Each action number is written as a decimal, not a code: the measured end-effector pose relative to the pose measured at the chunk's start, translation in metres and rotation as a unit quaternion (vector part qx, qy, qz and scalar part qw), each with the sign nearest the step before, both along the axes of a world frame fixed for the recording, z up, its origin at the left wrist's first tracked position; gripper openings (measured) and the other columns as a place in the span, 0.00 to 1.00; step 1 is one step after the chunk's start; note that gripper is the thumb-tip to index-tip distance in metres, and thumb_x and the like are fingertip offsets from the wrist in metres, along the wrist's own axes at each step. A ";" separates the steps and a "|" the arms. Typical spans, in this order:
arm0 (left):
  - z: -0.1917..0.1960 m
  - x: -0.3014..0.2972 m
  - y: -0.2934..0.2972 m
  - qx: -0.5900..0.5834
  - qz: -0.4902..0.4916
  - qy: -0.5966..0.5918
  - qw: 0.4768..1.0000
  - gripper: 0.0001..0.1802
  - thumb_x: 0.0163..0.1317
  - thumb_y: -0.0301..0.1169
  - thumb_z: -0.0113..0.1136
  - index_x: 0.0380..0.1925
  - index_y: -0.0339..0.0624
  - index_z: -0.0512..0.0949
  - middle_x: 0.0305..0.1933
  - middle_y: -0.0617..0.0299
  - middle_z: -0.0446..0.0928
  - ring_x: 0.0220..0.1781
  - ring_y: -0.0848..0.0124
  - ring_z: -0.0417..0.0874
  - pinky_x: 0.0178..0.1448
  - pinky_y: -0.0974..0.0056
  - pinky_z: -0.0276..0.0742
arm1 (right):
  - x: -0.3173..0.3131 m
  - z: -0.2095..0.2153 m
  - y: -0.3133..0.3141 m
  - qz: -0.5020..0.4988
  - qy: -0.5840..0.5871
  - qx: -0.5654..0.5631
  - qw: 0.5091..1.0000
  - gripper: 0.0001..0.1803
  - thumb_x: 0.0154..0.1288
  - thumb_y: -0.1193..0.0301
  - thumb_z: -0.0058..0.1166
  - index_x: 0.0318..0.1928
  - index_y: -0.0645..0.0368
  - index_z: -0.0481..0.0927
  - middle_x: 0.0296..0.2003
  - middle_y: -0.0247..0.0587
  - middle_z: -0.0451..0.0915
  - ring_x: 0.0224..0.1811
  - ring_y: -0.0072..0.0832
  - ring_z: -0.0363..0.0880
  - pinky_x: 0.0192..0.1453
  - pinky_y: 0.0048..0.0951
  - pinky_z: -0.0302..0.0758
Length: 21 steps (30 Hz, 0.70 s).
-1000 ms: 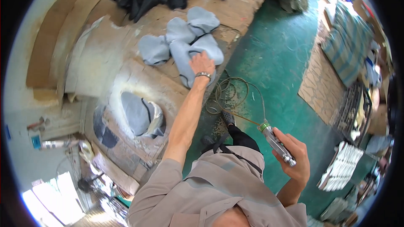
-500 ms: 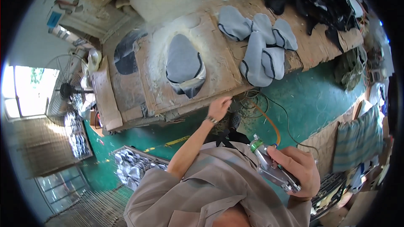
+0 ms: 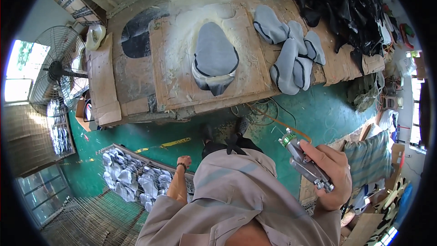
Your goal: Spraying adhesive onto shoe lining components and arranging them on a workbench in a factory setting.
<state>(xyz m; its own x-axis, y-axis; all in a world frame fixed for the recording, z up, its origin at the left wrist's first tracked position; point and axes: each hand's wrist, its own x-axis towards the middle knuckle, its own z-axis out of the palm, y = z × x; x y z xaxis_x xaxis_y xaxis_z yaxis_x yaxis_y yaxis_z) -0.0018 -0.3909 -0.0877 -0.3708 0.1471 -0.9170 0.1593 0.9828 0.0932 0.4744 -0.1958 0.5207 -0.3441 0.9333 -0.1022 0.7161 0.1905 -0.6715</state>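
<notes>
Spray gun (image 3: 304, 161), metal, silver body with a green nozzle cap, sits in the right hand (image 3: 330, 173) at lower right, fingers wrapped tight around its grip, nozzle end pointing up-left toward the workbench. Thin orange hose (image 3: 277, 120) runs from near the gun up toward the bench edge over the green floor (image 3: 318, 109). Left hand (image 3: 184, 161) hangs low beside the body, curled into a loose fist, holding nothing visible, wristband on the wrist, just above a wire rack (image 3: 136, 177) filled with grey-white shoe pieces. Workbench (image 3: 136, 82) across the top, covered in cardboard sheets, well apart from both hands. Grey shoe upper with dark edging (image 3: 215, 57) lies on the middle cardboard sheet, pale dusty overspray ring around it. Dark oval stain left of it on the bench. Cluster of grey shoe uppers (image 3: 289, 50) lies to the right on the bench, overlapping each other. Heap of black pieces (image 3: 337, 4) at top right, touching the bench's far end. Large floor fan (image 3: 57, 70) stands at left by a bright window. Person's grey-beige shirt fills the lower centre, dark shoes visible on the floor below the bench edge. Striped cloth at right near the gun hand.
</notes>
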 end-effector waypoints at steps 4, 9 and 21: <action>-0.009 -0.008 0.009 0.037 0.055 -0.065 0.996 0.11 0.70 0.36 0.60 0.49 0.52 0.86 0.41 0.63 0.89 0.38 0.67 0.89 0.39 0.55 0.83 | -0.044 0.001 -0.001 -0.061 -0.042 0.040 0.996 0.40 0.46 0.79 0.58 0.67 0.64 0.79 0.37 0.51 0.83 0.36 0.46 0.85 0.42 0.37 0.80; -0.016 -0.015 0.066 0.123 0.037 -0.087 0.988 0.12 0.63 0.28 0.63 0.45 0.50 0.88 0.35 0.67 0.87 0.30 0.74 0.86 0.28 0.64 0.78 | -0.097 0.005 0.005 -0.167 -0.005 0.073 0.983 0.32 0.50 0.83 0.63 0.61 0.63 0.84 0.37 0.48 0.83 0.37 0.37 0.82 0.46 0.30 0.75; -0.049 -0.075 0.076 0.181 -0.014 -0.107 0.978 0.11 0.70 0.34 0.61 0.50 0.52 0.86 0.39 0.68 0.88 0.33 0.78 0.86 0.31 0.66 0.81 | -0.220 0.026 -0.017 -0.094 -0.116 0.122 0.981 0.40 0.45 0.83 0.57 0.66 0.62 0.81 0.37 0.49 0.84 0.35 0.43 0.85 0.41 0.36 0.79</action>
